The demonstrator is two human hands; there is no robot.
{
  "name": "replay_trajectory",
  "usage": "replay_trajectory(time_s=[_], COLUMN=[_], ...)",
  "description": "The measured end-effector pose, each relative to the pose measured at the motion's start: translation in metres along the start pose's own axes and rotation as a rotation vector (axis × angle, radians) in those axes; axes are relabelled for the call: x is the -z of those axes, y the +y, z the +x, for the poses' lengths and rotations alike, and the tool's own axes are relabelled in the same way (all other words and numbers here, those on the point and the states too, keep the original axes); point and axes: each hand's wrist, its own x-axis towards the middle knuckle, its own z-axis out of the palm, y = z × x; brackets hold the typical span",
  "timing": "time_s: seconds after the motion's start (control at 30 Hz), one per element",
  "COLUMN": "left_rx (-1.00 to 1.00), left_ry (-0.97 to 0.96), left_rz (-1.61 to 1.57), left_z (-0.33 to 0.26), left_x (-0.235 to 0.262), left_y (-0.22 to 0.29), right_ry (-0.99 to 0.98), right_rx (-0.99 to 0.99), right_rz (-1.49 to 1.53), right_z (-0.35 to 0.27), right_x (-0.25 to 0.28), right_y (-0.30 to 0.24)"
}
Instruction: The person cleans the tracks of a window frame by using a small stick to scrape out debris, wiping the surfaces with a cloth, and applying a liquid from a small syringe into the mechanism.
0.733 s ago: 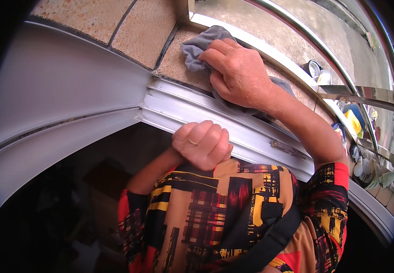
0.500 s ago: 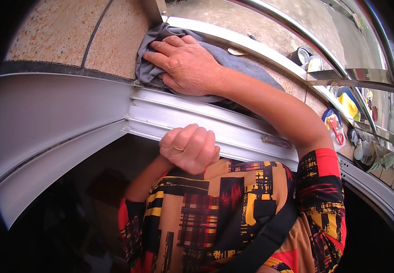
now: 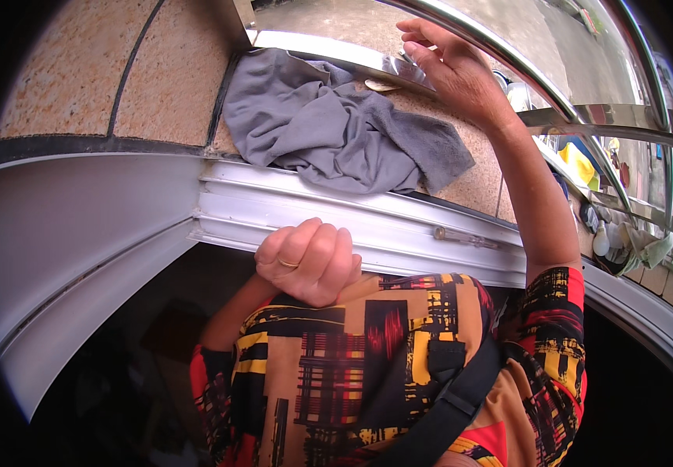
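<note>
A crumpled grey cloth (image 3: pixel 329 128) lies on the speckled stone sill, outside the white window track (image 3: pixel 274 198). Beyond its far right edge, my right hand (image 3: pixel 461 78) is off the cloth, next to the shiny metal rail. Its thumb and fingers are apart, near a small dark object (image 3: pixel 407 57) by the metal ledge; contact is unclear. My left hand (image 3: pixel 305 261), with a ring on one finger, is closed in front of my chest by the near side of the track. Its palm is hidden. A clear-handled tool like a screwdriver (image 3: pixel 465 237) lies in the track.
Curved metal bars (image 3: pixel 523 58) fence the sill's outer side. A pale flat piece (image 3: pixel 382 85) lies behind the cloth. At right are a yellow item (image 3: pixel 578 163) and a pale green cloth (image 3: pixel 648 249). A white frame side (image 3: pixel 95 226) stands at left.
My right hand has let go of the grey cloth and moved up and right to the rail. The cloth now lies spread out. My left hand stays closed; the view has shifted slightly.
</note>
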Motion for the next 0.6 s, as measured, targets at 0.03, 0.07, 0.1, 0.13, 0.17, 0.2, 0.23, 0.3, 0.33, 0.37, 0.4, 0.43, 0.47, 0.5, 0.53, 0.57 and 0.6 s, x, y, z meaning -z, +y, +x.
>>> replay_trajectory(time_s=[0.03, 0.07, 0.1, 0.13, 0.17, 0.2, 0.23, 0.3, 0.33, 0.37, 0.4, 0.43, 0.47, 0.5, 0.53, 0.57, 0.6], left_rx=[-0.002, 0.004, 0.011, 0.019, 0.018, 0.018, 0.018, 0.009, 0.004, 0.001, -0.002, -0.005, -0.012, -0.019, -0.026, -0.039, -0.052], left_ry=[-0.003, 0.004, 0.010, 0.017, 0.013, 0.009, 0.005, -0.001, -0.004, -0.004, -0.004, -0.003, -0.002, 0.000, 0.002, 0.008, 0.015], left_rz=[0.006, -0.003, -0.011, -0.018, -0.019, -0.019, -0.019, -0.017, -0.016, -0.015, -0.015, -0.014, -0.014, -0.014, -0.015, -0.005, 0.006], left_z=[0.000, -0.001, -0.003, -0.004, -0.004, -0.004, -0.004, -0.004, -0.005, -0.005, -0.004, -0.004, -0.003, -0.003, -0.002, -0.001, 0.000], left_x=[0.000, -0.001, -0.002, -0.004, -0.003, -0.002, -0.001, 0.000, 0.000, 0.000, 0.000, 0.000, 0.000, 0.000, 0.000, 0.000, 0.001], left_y=[0.000, 0.001, 0.001, 0.002, 0.003, 0.004, 0.004, 0.004, 0.004, 0.004, 0.004, 0.004, 0.004, 0.003, 0.003, 0.002, 0.001], right_ry=[-0.029, -0.044, -0.050, -0.058, -0.063, -0.023, -0.062, -0.140, -0.158, -0.140, -0.121, -0.102, -0.126, -0.127, -0.127, -0.120, -0.115], right_rx=[-0.157, -0.207, -0.096, 0.016, 0.137, 0.339, 0.415, 0.561, 0.562, 0.595, 0.627, 0.659, 0.665, 0.665, 0.665, 0.671, 0.662], right_rz=[-0.017, 0.107, 0.037, -0.032, -0.093, -0.134, -0.265, -0.531, -0.577, -0.623, -0.669, -0.715, -0.745, -0.753, -0.762, -0.773, -0.771], right_z=[0.003, 0.006, 0.002, -0.002, -0.004, -0.003, -0.004, -0.007, -0.008, -0.007, -0.007, -0.007, -0.005, -0.005, -0.005, -0.005, -0.006], right_x=[0.004, 0.003, 0.004, 0.006, 0.005, 0.002, 0.002, 0.002, -0.005, -0.008, -0.011, -0.013, -0.012, -0.012, -0.013, -0.012, -0.011], right_y=[0.003, 0.013, 0.018, 0.021, 0.020, 0.020, 0.015, -0.004, -0.005, -0.007, -0.008, -0.008, -0.010, -0.011, -0.012, -0.014, -0.017])
